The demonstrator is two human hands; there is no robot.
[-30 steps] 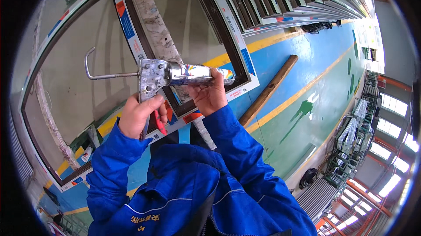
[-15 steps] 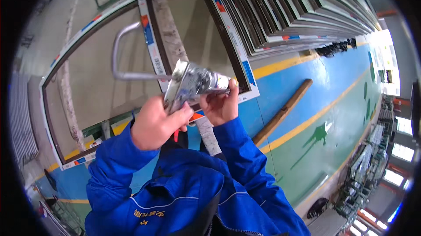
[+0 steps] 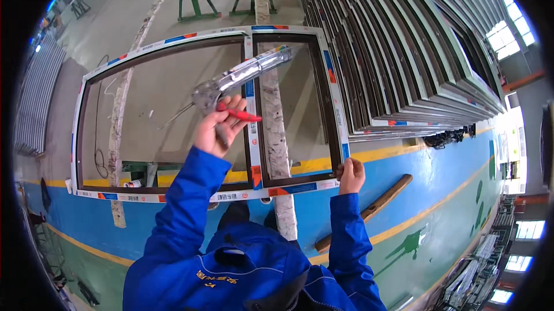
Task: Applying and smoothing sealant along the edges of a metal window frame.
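Right hand (image 3: 351, 177) moved off caulking gun (image 3: 248, 74) to frame corner (image 3: 330, 184) — fingers bunched; left hand (image 3: 219, 129) clamped on gun.

Wooden beam (image 3: 390, 195) on blue floor (image 3: 438, 165), green trestle (image 3: 192, 0) beyond

Windows (image 3: 502, 41) glow white at right; blue floor (image 3: 431, 168) gleams; edges bow near the dark rim.
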